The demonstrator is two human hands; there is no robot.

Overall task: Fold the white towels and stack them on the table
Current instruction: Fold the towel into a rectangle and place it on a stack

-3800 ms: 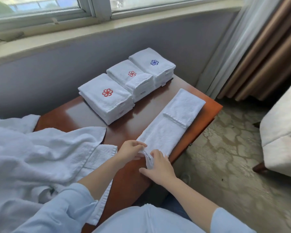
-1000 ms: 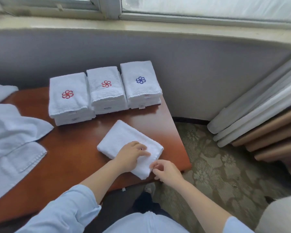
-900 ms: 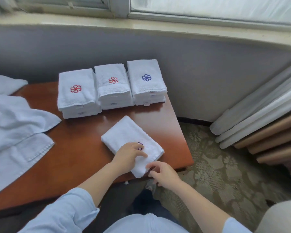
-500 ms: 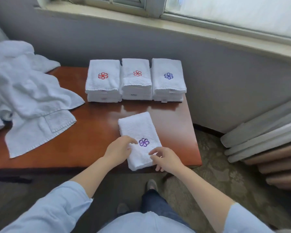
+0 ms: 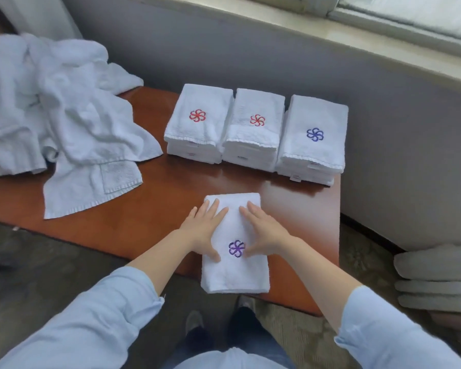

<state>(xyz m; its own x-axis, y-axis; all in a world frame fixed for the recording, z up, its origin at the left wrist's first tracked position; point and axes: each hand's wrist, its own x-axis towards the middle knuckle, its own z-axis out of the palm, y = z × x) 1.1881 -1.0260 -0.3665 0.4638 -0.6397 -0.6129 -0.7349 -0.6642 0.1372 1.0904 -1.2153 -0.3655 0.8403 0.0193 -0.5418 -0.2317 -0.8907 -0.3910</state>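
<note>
Far left: loose heap of crumpled, unfolded white terry towels point(image 5: 51, 107), spilling over the left end of the table; one hemmed corner lies flat toward the near edge.
Back centre, in a row against the wall and touching side by side: left stack of folded white towels with a red flower emblem point(image 5: 197, 129); middle stack of folded white towels with a red flower emblem point(image 5: 256, 131); right stack of folded white towels with a blue flower emblem point(image 5: 313, 145), at the table's right edge.
Nothing lies between the row and the hands.
Far right, on the floor: pale grey and brown curtain folds point(image 5: 437, 275).

Surface: glossy reddish-brown wooden table point(image 5: 157, 209); grey wall point(image 5: 383, 129) behind it; pale window sill point(image 5: 330, 35) above; patterned carpet point(image 5: 357, 262) below.

Work item: folded white towel with a purple flower emblem point(image 5: 234, 275) lies lengthwise at the near edge, well apart from the stacks; its near end overhangs the table.
Left hand point(image 5: 204, 230) rests flat on the towel's left half, fingers point(image 5: 213, 209) straight and close together, reaching toward the far fold.
Right hand point(image 5: 264, 230) rests flat on the right half, fingers point(image 5: 250, 211) likewise straight.
Both thumbs point inward; the emblem sits between them; neither hand grips anything.
</note>
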